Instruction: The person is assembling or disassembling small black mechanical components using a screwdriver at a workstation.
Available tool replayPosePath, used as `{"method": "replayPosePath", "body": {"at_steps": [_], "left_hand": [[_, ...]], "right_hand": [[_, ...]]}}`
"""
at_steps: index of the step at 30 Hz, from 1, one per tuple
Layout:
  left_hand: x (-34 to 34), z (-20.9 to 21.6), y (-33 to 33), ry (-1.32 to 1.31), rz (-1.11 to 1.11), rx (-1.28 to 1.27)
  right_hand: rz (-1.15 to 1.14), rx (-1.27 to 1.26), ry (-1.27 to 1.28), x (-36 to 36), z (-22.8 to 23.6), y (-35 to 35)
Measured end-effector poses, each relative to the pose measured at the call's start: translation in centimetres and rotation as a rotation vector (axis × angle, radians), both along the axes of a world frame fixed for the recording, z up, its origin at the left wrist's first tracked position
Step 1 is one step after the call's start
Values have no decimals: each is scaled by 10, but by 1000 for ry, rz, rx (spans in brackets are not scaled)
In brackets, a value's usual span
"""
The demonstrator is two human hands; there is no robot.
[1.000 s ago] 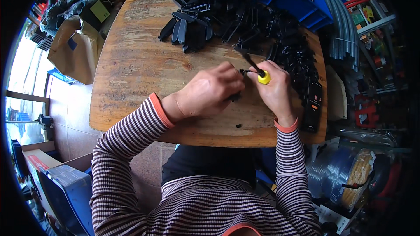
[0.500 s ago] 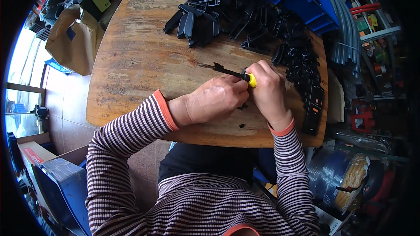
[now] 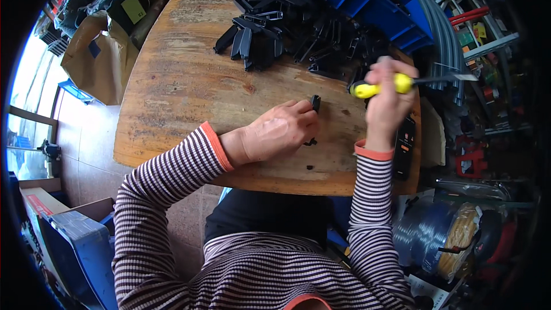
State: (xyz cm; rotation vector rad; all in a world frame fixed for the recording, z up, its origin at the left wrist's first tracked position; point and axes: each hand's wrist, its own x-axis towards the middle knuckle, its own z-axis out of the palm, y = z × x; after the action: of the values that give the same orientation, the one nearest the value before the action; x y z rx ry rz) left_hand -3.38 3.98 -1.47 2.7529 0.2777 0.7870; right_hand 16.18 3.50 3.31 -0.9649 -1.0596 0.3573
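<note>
My right hand, a little blurred, is raised at the table's right side. Its fingers are wrapped round the yellow handle of a screwdriver, whose metal shaft points to the right, past the table edge. Nearer the middle, my left hand is closed over a small black plastic part. One end of that part shows beyond the fingers; the rest is hidden in the hand. On the wood close by lies a tiny black piece.
Black plastic parts lie heaped along the far and right sides of the wooden table. Blue bins stand behind them. A black phone-like slab rests at the right edge. Grey tubes hang beyond it.
The screwdriver has swung from pointing left, against the left hand, to pointing right. My right hand has moved right, away from the left hand, which stays nearly in place.
</note>
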Motion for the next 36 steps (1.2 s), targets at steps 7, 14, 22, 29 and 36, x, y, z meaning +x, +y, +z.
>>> {"method": "replayPosePath", "body": {"at_steps": [7, 14, 22, 29, 36], "left_hand": [[20, 18, -8, 116, 9, -45], [38, 10, 0, -44, -70, 208], [29, 31, 23, 43, 189, -155], [62, 40, 76, -54, 667, -50], [89, 47, 73, 65, 677, 19]], "right_hand": [[354, -153, -250, -19, -20, 2], [-114, -392, -514, 90, 23, -16], [-237, -795, -1067, 111, -11, -35], [-200, -726, -1111, 119, 4, -44], [-209, -587, -1014, 115, 19, -53]]}}
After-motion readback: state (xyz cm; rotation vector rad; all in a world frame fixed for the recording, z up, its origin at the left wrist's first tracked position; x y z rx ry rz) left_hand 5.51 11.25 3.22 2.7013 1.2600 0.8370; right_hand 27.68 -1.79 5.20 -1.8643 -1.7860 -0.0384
